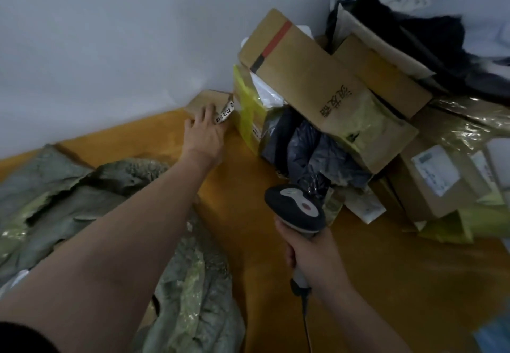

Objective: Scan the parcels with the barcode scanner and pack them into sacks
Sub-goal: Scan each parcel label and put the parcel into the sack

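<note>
Left hand (205, 134): reaching forward, fingers lying fairly straight on a small cardboard parcel (209, 101), which is sitting on the orange floor (386, 269) against the grey wall (110, 48). Right hand (306, 253): gripping the barcode scanner (296, 209) by its handle, near the parcel pile (317, 82) on the right. Grey-green sacks (82, 187): lying crumpled on the left.

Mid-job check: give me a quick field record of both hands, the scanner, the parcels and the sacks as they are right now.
left hand: stretched forward, fingers laid on the small box
small box: on the orange floor against the wall, white label showing
right hand: grips the scanner by its handle
scanner: head up, pointing towards the parcel pile
parcel pile: right side; long carton lies tilted on top
sacks: crumpled, grey-green, lower left
</note>
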Tool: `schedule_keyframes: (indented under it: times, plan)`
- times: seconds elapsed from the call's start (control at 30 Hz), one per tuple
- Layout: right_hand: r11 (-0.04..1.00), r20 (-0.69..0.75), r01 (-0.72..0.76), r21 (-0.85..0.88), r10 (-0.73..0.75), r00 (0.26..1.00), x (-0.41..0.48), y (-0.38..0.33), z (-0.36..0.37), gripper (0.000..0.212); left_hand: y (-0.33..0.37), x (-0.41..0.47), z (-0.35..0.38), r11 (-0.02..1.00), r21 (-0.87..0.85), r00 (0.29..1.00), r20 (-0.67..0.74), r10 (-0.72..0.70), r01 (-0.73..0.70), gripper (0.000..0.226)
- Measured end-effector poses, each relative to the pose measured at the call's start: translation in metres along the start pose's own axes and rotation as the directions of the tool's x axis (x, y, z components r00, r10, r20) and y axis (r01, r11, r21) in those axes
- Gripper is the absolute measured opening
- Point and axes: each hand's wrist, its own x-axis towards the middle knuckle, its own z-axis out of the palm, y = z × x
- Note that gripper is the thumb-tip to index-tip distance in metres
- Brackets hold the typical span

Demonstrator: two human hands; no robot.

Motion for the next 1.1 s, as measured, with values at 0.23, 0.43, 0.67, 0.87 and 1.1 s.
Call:
schedule_keyframes:
  times: [0.23, 0.43, 0.67, 0.87, 1.1]
  plan:
    - [0.999, 0.072, 0.052, 0.007, -0.053, 0.996, -0.023, -0.006, 0.007, 0.047, -0.013, -0.089, -0.015, 0.939, -0.340, 0.954, -0.261, -0.146, 0.051, 0.038]
    - [0.985, 0.140, 0.166, -0.042, -0.159, 0.977, -0.057, -0.011, 0.010, 0.046, 0.014, -0.198, -0.037, 0.767, -0.632, 0.855, -0.455, -0.251, -0.111, 0.015]
    - [0.975, 0.272, 0.204, -0.091, -0.173, 0.947, -0.114, -0.010, -0.004, 0.046, 0.048, -0.302, -0.080, 0.559, -0.829, 0.821, -0.312, -0.478, 0.009, 0.047]
    - [0.978, 0.356, 0.205, -0.050, -0.174, 0.918, -0.156, -0.011, -0.020, 0.045, 0.065, -0.343, -0.109, 0.575, -0.812, 0.768, -0.306, -0.562, 0.097, 0.051]
    - [0.941, 0.419, 0.337, 0.029, -0.317, 0.851, -0.181, -0.018, -0.036, 0.047, 0.083, -0.362, -0.131, 0.620, -0.772, 0.734, -0.337, -0.589, 0.143, 0.048]
